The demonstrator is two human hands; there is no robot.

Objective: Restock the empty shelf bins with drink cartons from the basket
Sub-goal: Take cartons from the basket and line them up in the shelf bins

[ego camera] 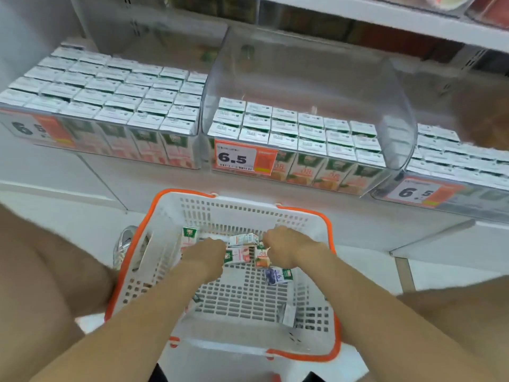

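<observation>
Reaching down into the basket [220,209], left hand [205,257] and right hand [286,245] are both curled round the drink cartons [242,253] bunched at its far end. Middle shelf bin [396,111] above looks only part full.

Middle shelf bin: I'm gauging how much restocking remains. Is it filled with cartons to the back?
No, the cartons fill only the front rows of the middle bin, and its back part is bare.
</observation>
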